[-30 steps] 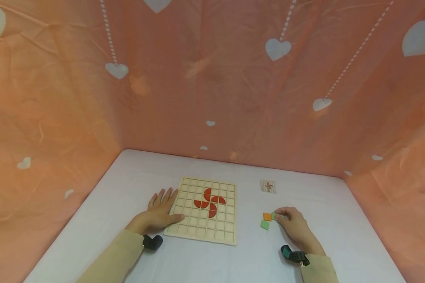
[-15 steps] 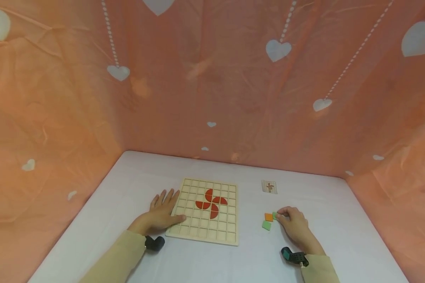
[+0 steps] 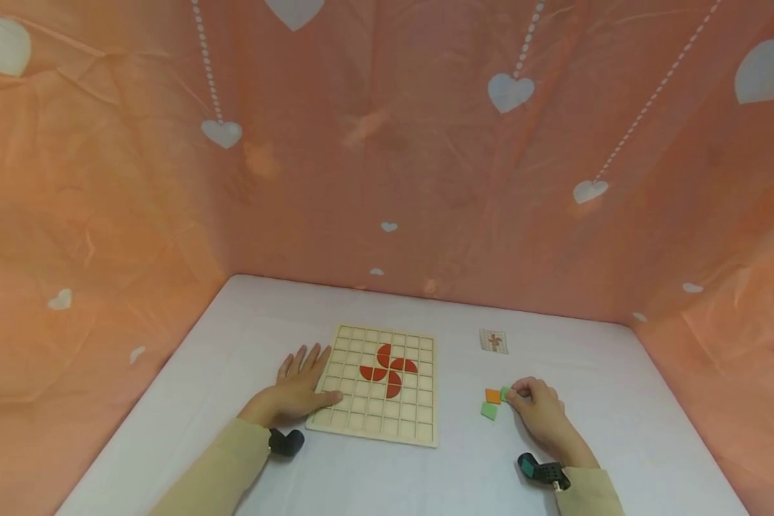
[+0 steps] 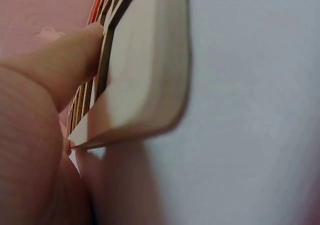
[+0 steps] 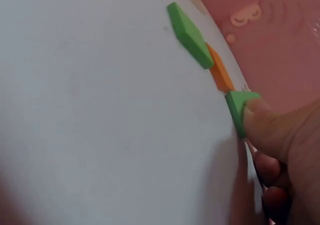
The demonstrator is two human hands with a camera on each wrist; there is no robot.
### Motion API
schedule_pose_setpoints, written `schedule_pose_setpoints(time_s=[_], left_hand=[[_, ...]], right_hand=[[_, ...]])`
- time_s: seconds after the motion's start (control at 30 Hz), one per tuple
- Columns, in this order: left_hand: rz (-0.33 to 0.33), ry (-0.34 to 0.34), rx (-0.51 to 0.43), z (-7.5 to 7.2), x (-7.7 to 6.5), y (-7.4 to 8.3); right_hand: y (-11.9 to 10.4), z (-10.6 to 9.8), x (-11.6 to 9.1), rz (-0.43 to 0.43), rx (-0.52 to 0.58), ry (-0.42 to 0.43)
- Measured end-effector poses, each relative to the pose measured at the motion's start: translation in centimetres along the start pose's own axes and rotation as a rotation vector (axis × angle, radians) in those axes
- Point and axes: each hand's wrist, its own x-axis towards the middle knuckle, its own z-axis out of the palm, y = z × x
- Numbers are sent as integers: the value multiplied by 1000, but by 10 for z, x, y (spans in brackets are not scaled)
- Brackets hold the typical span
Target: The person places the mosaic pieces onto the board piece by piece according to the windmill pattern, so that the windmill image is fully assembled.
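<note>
A pale wooden grid board point(image 3: 361, 423) lies on the table, with red quarter-round pieces point(image 3: 393, 385) set in a pinwheel near its middle. My left hand point(image 3: 293, 393) spreads along the board's left edge, its thumb point(image 4: 75, 60) resting on the grid and its fingers straight. To the right, my right hand point(image 3: 543, 414) pinches a green tile point(image 3: 505, 393), with the thumb point(image 5: 265, 127) over its top; the other fingers are curled. An orange square tile point(image 5: 220, 72) lies right at that tile's side, and a second green tile point(image 5: 190, 35) is just beyond it.
Behind the loose tiles lies a small card point(image 3: 494, 341) printed with a pinwheel on a grid. The white table point(image 3: 451, 480) is closed in by an orange-pink cloth point(image 3: 426, 179) with white hearts at the back and sides.
The whole scene shifts slightly rightward in the head view. Both hands keep their places on the board and at the green tile.
</note>
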Motion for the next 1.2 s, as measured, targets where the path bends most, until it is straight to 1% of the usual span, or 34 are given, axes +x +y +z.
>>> schedule_pose_setpoints(time_s=[0.1, 0.17, 0.3, 0.4, 0.47, 0.6, 0.73, 0.83, 0.97, 1.1, 1.2], left_hand=[[13, 3, 3, 0, 1, 0], [9, 0, 10, 1, 1, 0], [1, -2, -18, 0, 1, -1], [-5, -7, -33, -1, 1, -1], [-9, -8, -28, 0, 1, -3], [3, 2, -2, 2, 2, -5], [12, 9, 15, 3, 5, -4], [6, 0, 23, 2, 5, -4], [4, -1, 16, 1, 6, -3], [5, 4, 19, -1, 5, -3], [0, -4, 23, 0, 4, -3]], right_hand=[[0, -2, -1, -8, 9, 12], [-1, -4, -2, -18, 11, 27], [-11, -4, -4, -35, 17, 83], [-24, -1, -4, -37, 78, 103], [-36, 4, -4, -39, 129, 94], [-62, 22, -5, -67, 205, 67], [-86, 46, -4, -125, 233, 37], [-102, 65, -5, -174, 226, -6], [-120, 85, -8, -240, 230, -63], [-134, 100, -13, -289, 234, -88], [-144, 111, -16, -307, 238, -101]])
